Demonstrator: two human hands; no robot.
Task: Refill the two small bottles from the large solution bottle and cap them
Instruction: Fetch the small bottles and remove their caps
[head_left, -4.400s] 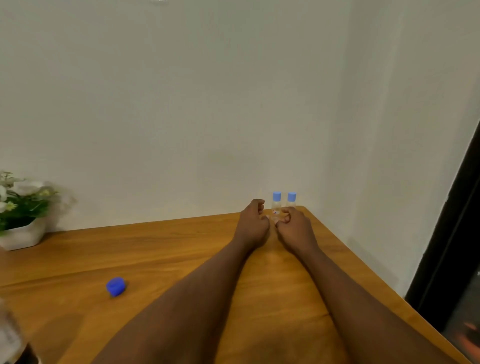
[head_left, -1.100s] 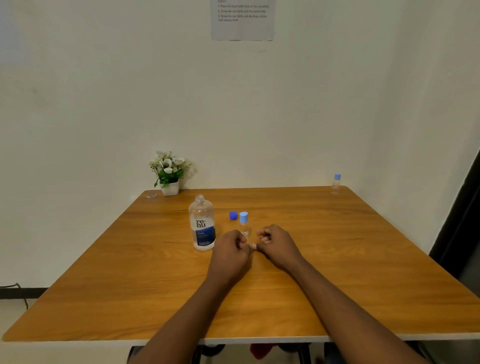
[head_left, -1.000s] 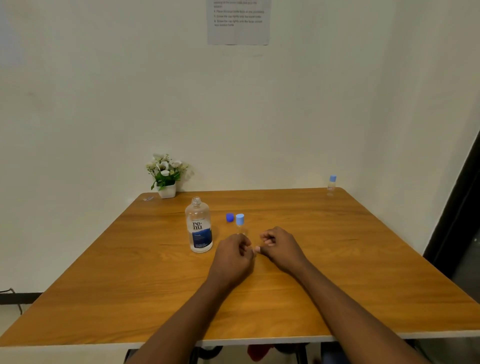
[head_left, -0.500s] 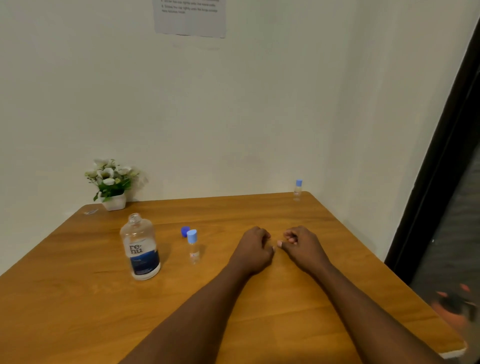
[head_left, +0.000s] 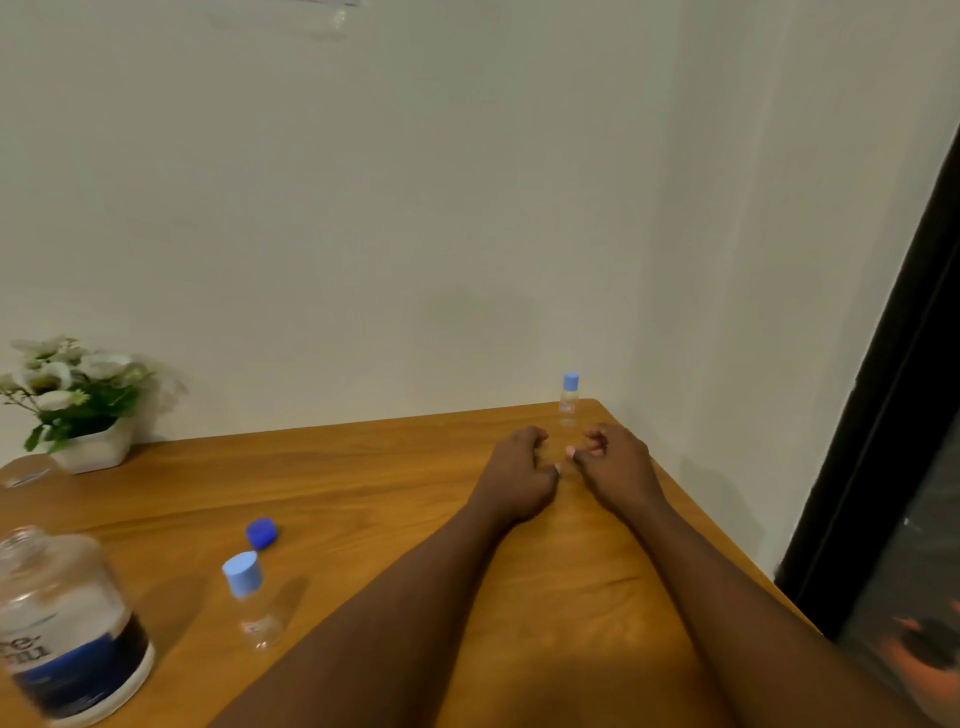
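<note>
The bench (head_left: 363, 467) under my arms is brown wood with visible grain, smooth, with a soft satin sheen. The large solution bottle (head_left: 67, 623) at its left edge is clear, glossy plastic with a shiny blue-and-white label. The near small bottle (head_left: 254, 618) beside it and the far small bottle (head_left: 568, 408) at the far right corner are clear plastic too, each with a pale blue matt top. The loose dark blue cap (head_left: 261, 533) looks like smooth plastic. The white pot (head_left: 96, 447) near the far left corner looks matt.

Large solution bottle (head_left: 72, 634) blurred, clipped by the left edge, label half lost; flowers (head_left: 67, 384) behind it clipped too; small bottle (head_left: 569, 402) far right of it, print unreadable.
</note>
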